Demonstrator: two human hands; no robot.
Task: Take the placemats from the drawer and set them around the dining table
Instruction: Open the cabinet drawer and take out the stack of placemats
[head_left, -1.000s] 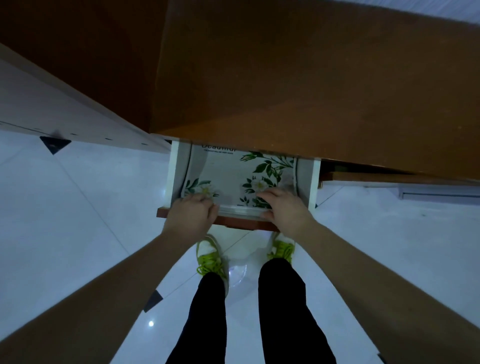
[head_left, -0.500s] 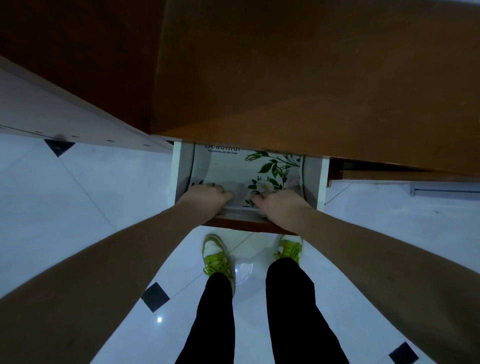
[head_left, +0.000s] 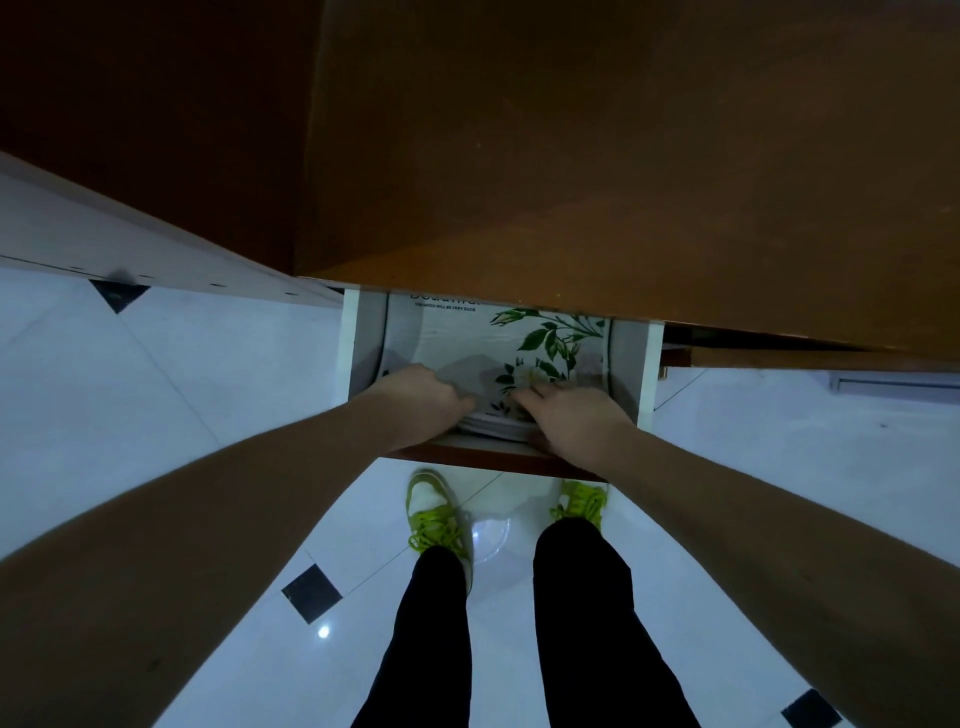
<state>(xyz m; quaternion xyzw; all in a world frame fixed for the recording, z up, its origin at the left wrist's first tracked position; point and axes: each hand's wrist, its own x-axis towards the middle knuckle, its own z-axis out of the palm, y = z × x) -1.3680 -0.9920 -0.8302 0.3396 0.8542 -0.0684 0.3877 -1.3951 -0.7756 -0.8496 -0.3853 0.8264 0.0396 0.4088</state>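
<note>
Left hand (head_left: 415, 400) is inside the open drawer (head_left: 366, 338), knuckles up, fingers curled down onto the near left part of the placemats (head_left: 467, 338); fingertips are at the near edge of the stack, and it appears to be gripping that edge, though the fingertips are hidden under the hand. Right hand (head_left: 571, 415) is just beside it on the near right part of the same stack, fingers curled over the edge, thumb side toward the left hand. A narrow gap separates the two hands.

Placemats lie flat in the drawer, white with a green leaf and flower print at the right and small dark lettering at the far end. Layered edges of several mats show between the hands at the near side. Far end of the stack runs under the brown wooden worktop (head_left: 623, 182), which overhangs the drawer and hides its back part.

Drawer has white side walls and a reddish-brown front rail (head_left: 488, 457), which sits beneath both wrists. Grey strips of drawer floor show along each side of the stack, so the mats do not touch the side walls.

Below the drawer front, two green-laced shoes (head_left: 436, 519) stand on a glossy white tiled floor (head_left: 156, 415) with small black diamond insets. Black trouser legs (head_left: 431, 639) fill the lower centre. Open floor lies to the left and right of the person.
</note>
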